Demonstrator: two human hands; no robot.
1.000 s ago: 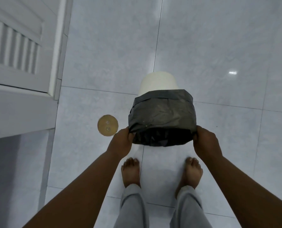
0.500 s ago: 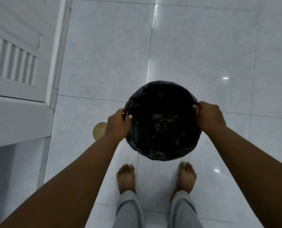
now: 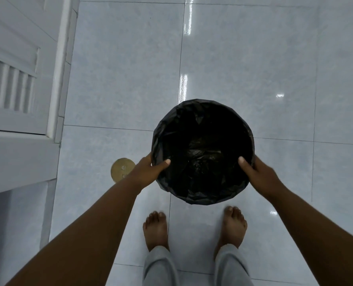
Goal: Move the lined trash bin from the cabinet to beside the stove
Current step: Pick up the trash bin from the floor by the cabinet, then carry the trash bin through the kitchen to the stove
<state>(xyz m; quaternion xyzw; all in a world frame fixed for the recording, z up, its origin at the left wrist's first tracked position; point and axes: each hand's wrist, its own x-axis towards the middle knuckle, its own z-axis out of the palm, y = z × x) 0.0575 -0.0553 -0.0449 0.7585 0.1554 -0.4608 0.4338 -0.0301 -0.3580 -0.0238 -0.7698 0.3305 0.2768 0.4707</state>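
Lined bin (image 3: pixel 202 124) between both hands (image 3: pixel 148 172)

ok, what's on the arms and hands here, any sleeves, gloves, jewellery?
Nothing worn. Left hand and right hand are bare, with no gloves, rings or watch visible. Both forearms are bare up to the frame edge, with no sleeves in view. Short nails show on both thumbs.

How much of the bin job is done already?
Done: the trash bin, lined with a black bag, is out of the white cabinet and upright. In hand: the left hand and right hand each grip its rim, thumbs hooked inside, above the tiled floor. Left: carrying it to the stove, which is not in view, and setting it down beside it.
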